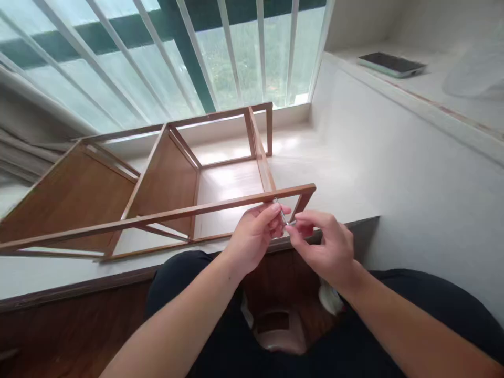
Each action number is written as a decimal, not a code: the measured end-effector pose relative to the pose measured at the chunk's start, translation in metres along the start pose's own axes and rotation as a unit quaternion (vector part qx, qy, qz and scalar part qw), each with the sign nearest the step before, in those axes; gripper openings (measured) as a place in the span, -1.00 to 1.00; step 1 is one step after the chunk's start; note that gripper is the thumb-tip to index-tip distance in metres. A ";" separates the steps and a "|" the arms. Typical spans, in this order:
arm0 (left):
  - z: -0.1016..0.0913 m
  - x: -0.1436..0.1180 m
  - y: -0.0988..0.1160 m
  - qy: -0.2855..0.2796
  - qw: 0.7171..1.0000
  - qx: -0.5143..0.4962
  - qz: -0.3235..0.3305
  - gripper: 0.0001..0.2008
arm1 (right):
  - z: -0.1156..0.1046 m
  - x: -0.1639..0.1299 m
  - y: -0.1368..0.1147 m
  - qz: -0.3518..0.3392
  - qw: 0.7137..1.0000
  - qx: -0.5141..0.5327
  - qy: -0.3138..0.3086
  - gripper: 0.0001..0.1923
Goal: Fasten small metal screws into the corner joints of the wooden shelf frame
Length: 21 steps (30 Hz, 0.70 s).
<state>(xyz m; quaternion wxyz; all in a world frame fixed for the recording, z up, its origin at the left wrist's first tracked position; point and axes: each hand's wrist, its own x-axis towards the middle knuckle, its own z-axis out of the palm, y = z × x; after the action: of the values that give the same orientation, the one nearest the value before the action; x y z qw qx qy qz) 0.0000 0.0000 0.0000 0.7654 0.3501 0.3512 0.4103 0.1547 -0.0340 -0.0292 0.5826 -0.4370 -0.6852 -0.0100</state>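
A wooden shelf frame lies on its side on the white window ledge, its shelf panels standing upright. At its right end, my left hand closes around a thin silver L-shaped hex key, thumb and fingers pinching the shaft close to the near rail. The key's upper tip meets the rail where a shelf panel joins it; whether it sits in a screw is too small to tell. My right hand pinches the key's bent end between thumb and forefinger.
Behind the frame stands a window with white bars. A phone lies on the raised ledge at right, near a translucent plastic bag. A grey curtain hangs at left. Below, a pale stool-like object stands on the dark wooden floor.
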 end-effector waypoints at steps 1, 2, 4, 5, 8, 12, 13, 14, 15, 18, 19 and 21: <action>0.000 0.000 0.000 -0.002 1.000 -0.004 -0.005 -0.76 | 0.000 0.001 0.000 -0.019 1.000 -0.002 0.001 -0.64; 0.000 0.001 0.001 -0.004 1.000 -0.007 -0.008 -0.75 | 0.000 0.002 0.001 -0.034 0.999 -0.003 0.000 -0.64; 0.000 0.001 0.001 -0.004 1.000 -0.011 -0.012 -0.74 | -0.001 0.004 0.001 -0.056 0.998 -0.002 -0.008 -0.66; 0.000 0.001 0.002 -0.003 1.000 -0.011 -0.012 -0.73 | -0.001 0.006 0.002 -0.065 0.998 -0.001 -0.017 -0.68; 0.000 0.002 0.002 0.004 1.000 -0.011 -0.003 -0.73 | -0.004 0.010 0.000 -0.056 0.997 0.012 -0.044 -0.82; 0.001 0.003 0.002 0.017 1.000 -0.009 0.009 -0.72 | -0.004 0.013 -0.009 0.010 0.997 0.044 -0.067 -0.91; 0.001 0.003 0.002 0.021 1.000 -0.008 0.010 -0.72 | -0.004 0.013 -0.012 0.035 0.995 0.058 -0.070 -0.91; 0.002 0.003 0.002 0.025 1.000 -0.008 0.009 -0.72 | -0.003 0.013 -0.014 0.065 0.992 0.073 -0.074 -0.90; 0.002 0.004 0.002 0.030 0.999 -0.008 0.009 -0.71 | -0.002 0.013 -0.017 0.098 0.988 0.089 -0.081 -0.88; 0.004 0.003 0.002 0.043 0.999 -0.005 0.007 -0.70 | 0.000 0.012 -0.021 0.196 0.962 0.142 -0.127 -0.82; 0.004 0.003 0.002 0.045 0.999 -0.001 0.007 -0.69 | 0.001 0.011 -0.022 0.221 0.951 0.161 -0.147 -0.79; 0.005 0.002 0.001 0.042 0.999 0.006 0.006 -0.68 | 0.001 0.010 -0.021 0.245 0.933 0.190 -0.180 -0.73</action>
<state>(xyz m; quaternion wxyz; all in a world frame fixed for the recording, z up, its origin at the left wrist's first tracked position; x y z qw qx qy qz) 0.0042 0.0008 0.0026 0.7450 0.3394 0.3835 0.4274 0.1422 -0.0405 -0.0107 0.5060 -0.4668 -0.6393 0.3425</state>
